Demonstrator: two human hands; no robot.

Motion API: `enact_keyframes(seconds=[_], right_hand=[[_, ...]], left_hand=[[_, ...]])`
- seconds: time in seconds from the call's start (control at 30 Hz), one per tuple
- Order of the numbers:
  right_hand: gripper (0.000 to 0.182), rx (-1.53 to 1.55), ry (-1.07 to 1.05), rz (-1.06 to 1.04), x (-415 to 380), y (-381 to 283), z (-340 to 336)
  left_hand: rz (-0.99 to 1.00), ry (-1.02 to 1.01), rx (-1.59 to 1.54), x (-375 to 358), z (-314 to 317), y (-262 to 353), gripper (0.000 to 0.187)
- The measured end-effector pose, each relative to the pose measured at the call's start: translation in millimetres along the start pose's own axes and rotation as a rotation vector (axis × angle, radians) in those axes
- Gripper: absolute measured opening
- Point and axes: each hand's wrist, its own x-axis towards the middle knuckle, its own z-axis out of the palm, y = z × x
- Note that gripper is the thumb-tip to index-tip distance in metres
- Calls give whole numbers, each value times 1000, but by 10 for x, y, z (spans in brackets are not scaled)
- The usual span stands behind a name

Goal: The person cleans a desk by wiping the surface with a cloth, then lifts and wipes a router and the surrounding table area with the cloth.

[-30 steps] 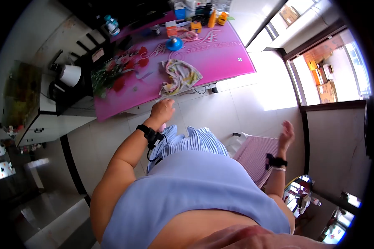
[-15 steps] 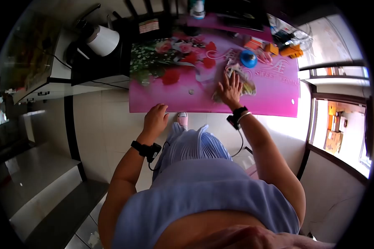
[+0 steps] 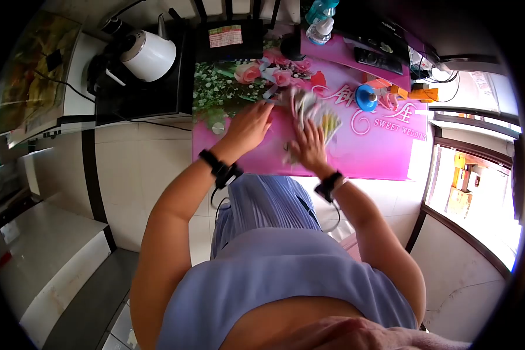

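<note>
My right hand [image 3: 310, 147] lies flat with its fingers spread, pressing on a crumpled, patterned cloth [image 3: 330, 124] on the pink table [image 3: 367, 160]. Motion blurs part of the cloth. Left of it, my left hand [image 3: 249, 128] is over the tabletop with fingers curled together; what they hold, if anything, is hidden. A small round disc [image 3: 218, 128] rests near the table's left edge, beside my left wrist. Beyond the cloth to the right stands a blue round object [image 3: 366, 98] with a knob on top.
A white kettle [image 3: 149, 55] stands on a black surface at the left. A black router [image 3: 230, 44] carries a paper label. Clear bottles [image 3: 319, 29] and a black remote [image 3: 381, 60] sit at the back. Orange boxes [image 3: 423, 93] lie at the back right.
My left hand has moved from the table's front edge forward over the tabletop. My right hand and the cloth have shifted left across the table. The camera view has also shifted.
</note>
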Motion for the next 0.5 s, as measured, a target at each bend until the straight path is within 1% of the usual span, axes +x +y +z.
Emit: enact_keyframes(seconds=[0.07, 0.13, 0.17, 0.23, 0.27, 0.33, 0.37, 0.4, 0.47, 0.5], right_hand=[[65, 64, -99, 12, -421, -49, -89], [65, 239, -130, 106, -609, -16, -260], [65, 231, -127, 104, -538, 50, -265], [64, 94, -85, 184, -377, 182, -265], [64, 92, -87, 185, -276, 230, -250], [63, 57, -53, 195, 60, 282, -237], [62, 52, -37, 186, 237, 332, -231], [62, 50, -43, 170, 428, 421, -196], [63, 27, 41, 196, 787, 534, -80], [63, 6, 56, 181, 972, 572, -31]], left_hand=[[152, 200, 91, 492, 260, -131, 58], [95, 207, 44, 974, 374, -170, 60], [97, 215, 42, 1213, 426, -203, 60], [37, 257, 249, 1597, 535, -249, 70], [36, 258, 246, 1736, 588, -263, 70], [-93, 237, 240, 1972, 680, -334, 70], [-71, 358, 207, 2014, 748, -393, 59], [-86, 367, 208, 2076, 822, -451, 59], [-158, 349, 161, 2134, 903, -553, 39], [-84, 331, 302, 2032, 814, -540, 36]])
